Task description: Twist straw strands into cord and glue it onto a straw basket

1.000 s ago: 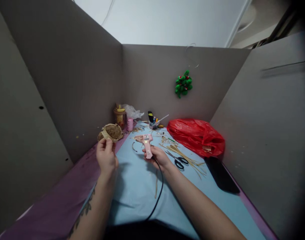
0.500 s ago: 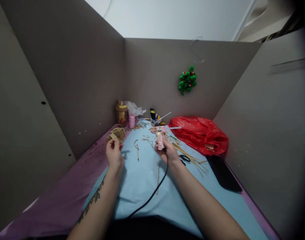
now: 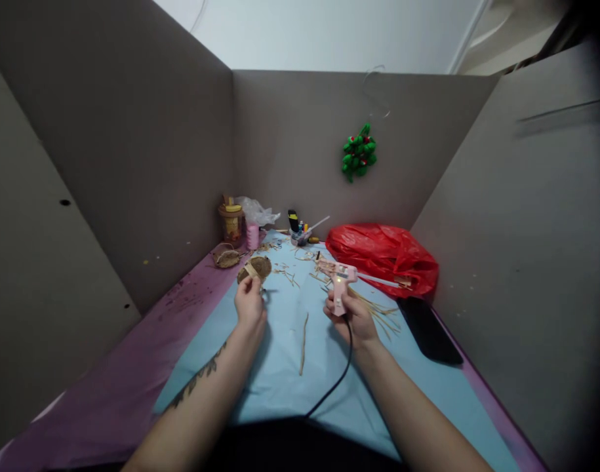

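My left hand (image 3: 249,305) pinches a small round woven straw piece (image 3: 256,268) with a pale strip across it, held just above the blue sheet (image 3: 280,373). My right hand (image 3: 351,314) is wrapped round the grip of a pink glue gun (image 3: 340,278), nozzle pointing left toward the straw piece, a glue stick jutting from its back. Its black cord (image 3: 336,377) trails toward me. A loose straw stalk (image 3: 303,344) lies between my forearms.
Grey board walls enclose the desk on three sides. A second woven piece (image 3: 227,258) sits on the purple cloth at left. A red plastic bag (image 3: 382,255), black phone (image 3: 427,330), straw stalks, jars and a pen pot stand at the back. A green ornament (image 3: 359,156) hangs on the wall.
My left hand brought the woven piece in from the left wall over the blue sheet. My right hand shifted the glue gun to the right, over the scissors.
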`<state>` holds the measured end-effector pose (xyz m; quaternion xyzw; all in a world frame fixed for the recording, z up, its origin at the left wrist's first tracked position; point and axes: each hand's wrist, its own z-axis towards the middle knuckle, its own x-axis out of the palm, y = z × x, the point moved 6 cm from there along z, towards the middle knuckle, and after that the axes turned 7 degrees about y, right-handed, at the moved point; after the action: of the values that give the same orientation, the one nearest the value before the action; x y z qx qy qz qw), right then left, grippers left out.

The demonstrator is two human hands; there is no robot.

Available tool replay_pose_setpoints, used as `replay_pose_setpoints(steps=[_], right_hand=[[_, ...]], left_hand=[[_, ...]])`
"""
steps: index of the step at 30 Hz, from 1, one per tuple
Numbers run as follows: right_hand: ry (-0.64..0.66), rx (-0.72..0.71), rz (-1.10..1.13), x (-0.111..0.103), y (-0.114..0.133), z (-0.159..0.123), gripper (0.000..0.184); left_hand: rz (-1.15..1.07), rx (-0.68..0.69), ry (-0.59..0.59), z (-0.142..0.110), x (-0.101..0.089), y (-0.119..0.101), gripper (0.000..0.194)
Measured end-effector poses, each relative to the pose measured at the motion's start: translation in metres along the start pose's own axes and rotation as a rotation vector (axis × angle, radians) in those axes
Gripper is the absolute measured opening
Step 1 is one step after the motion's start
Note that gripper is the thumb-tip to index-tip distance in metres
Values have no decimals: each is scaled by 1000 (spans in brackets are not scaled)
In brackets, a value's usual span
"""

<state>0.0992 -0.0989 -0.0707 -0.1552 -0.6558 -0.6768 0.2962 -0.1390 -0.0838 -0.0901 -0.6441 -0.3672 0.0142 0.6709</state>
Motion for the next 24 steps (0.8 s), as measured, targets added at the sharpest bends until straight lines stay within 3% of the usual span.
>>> replay_pose_setpoints(steps=[3,5,9,15,20,24], right_hand=[[29,-5,-16,4,1,-3,21],[70,-15,-49,8,1,-5,19],[80,-84,-209,10,2,-12,29],[135,-110,-452,16,-7,-18,39],[55,-105,-482,12,-9,-15,36],[-11,-126,-451,4,-6,-14,35]], left_hand=[[6,-42,-32,26,11,-6,43],[-2,-11,21,29,19,-12,41],[39,42,259,5,35,-11,36],[-12,-190,568,-27,49,18,29],[-89,-362,635,-33,51,25,30],[-60,-415,621,-35,50,26,29]])
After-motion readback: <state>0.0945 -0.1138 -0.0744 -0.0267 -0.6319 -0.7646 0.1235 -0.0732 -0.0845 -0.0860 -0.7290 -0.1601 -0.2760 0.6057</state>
